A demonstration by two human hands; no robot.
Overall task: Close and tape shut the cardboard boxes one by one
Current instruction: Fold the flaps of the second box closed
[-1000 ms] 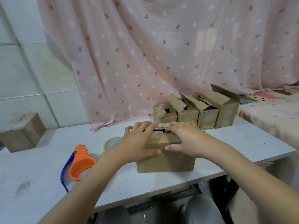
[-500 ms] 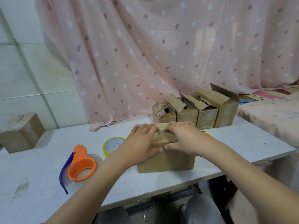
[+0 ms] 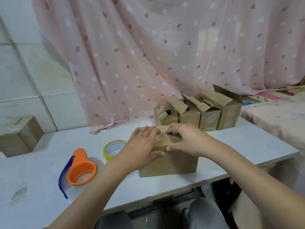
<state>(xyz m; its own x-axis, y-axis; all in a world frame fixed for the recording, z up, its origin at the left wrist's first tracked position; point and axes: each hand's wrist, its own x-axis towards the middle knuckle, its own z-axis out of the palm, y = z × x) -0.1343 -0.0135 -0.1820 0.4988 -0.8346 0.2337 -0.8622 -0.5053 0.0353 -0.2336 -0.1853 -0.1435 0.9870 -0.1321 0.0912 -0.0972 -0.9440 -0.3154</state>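
A brown cardboard box (image 3: 171, 164) stands near the front edge of the white table (image 3: 41, 176). My left hand (image 3: 142, 146) lies flat on its top left flap, with the thumb on the front face. My right hand (image 3: 188, 139) presses the top right flap down, fingers slightly bent over the torn seam. An orange tape dispenser (image 3: 80, 171) with a clear roll and blue blade lies left of the box. Between the dispenser and my left hand lies a yellow-rimmed tape roll (image 3: 113, 148).
Several open cardboard boxes (image 3: 198, 111) stand in a row behind the one under my hands. A closed box (image 3: 18, 136) sits at the far left by the tiled wall. A pink curtain (image 3: 165, 55) hangs behind; a bed (image 3: 274, 113) lies on the right.
Both hands have pushed the top flaps lower and closer together. The view has shifted slightly, so the dispenser and the yellow roll show more fully.
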